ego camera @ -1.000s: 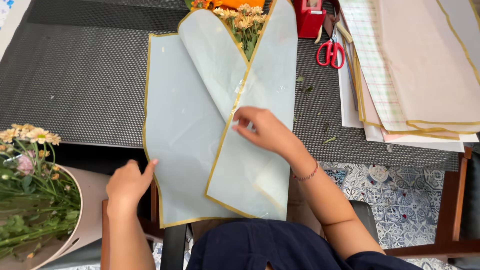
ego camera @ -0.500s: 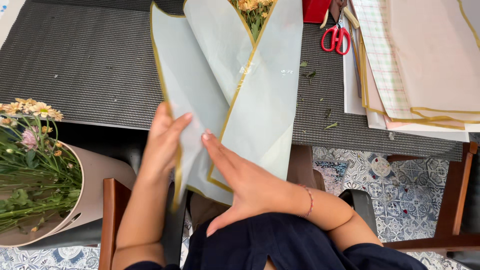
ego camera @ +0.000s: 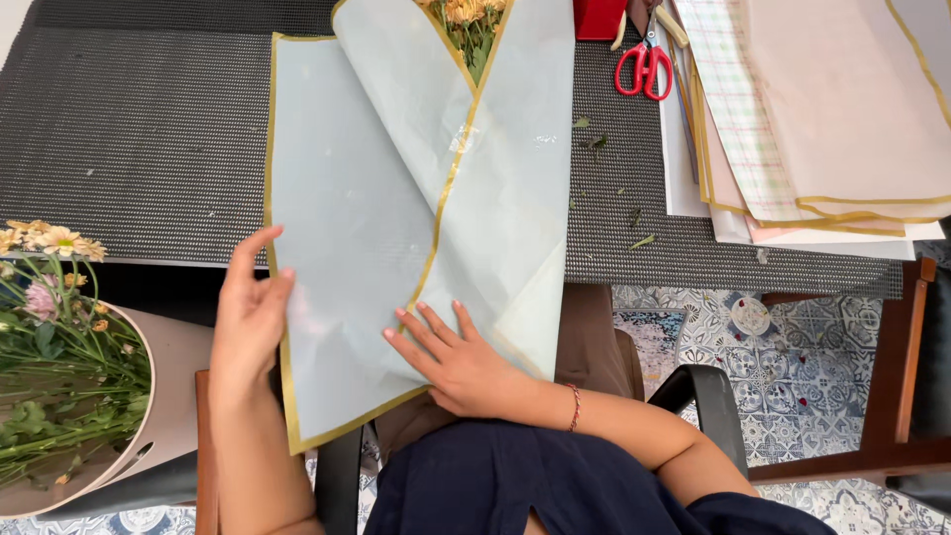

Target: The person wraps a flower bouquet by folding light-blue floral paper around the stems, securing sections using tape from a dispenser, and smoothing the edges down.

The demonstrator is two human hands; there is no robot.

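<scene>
Red scissors (ego camera: 643, 69), paper stack (ego camera: 822, 119), flower bucket (ego camera: 149, 396)

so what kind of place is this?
Probably a florist's or hobby bouquet-wrapping bench. Both hands, left hand and right hand, press pale blue gold-edged wrapping paper around yellow flowers; red scissors, stacked wrap sheets and a bucket of cut flowers sit alongside.
</scene>
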